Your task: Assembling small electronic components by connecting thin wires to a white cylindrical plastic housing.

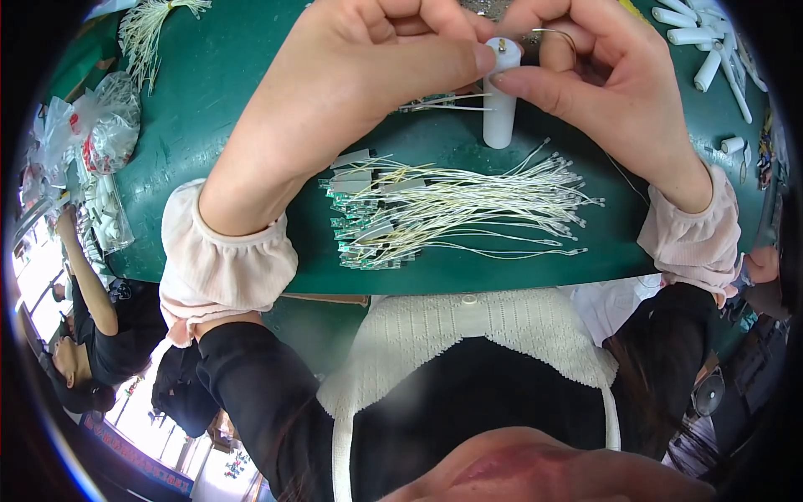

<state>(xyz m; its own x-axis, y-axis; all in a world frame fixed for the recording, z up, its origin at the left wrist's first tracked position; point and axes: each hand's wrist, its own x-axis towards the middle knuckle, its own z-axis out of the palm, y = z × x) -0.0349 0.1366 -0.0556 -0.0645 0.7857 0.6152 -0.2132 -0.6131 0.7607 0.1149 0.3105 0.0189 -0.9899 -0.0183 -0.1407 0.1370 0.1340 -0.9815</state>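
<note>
A white plastic cylinder (499,121) stands upright between my hands, with a small brass-coloured metal piece at its top. My left hand (360,79) is closed, its thumb pressed to the cylinder's upper left edge. From the other side my right hand (611,88) pinches it, thumb against its upper right. A thin curved wire (556,33) shows by the right fingers; whether they hold it is unclear. Below the hands lies a bundle of small circuit boards with white and yellow wires (468,209). More wired boards (443,102) lie partly behind the left hand.
Several white cylinders (698,35) lie at the far right of the green table (192,109), with a short one (732,145) nearer. Another wire bunch (155,33) rests far left. Clear plastic bags (109,125) sit at the left edge, where another person (104,326) is visible.
</note>
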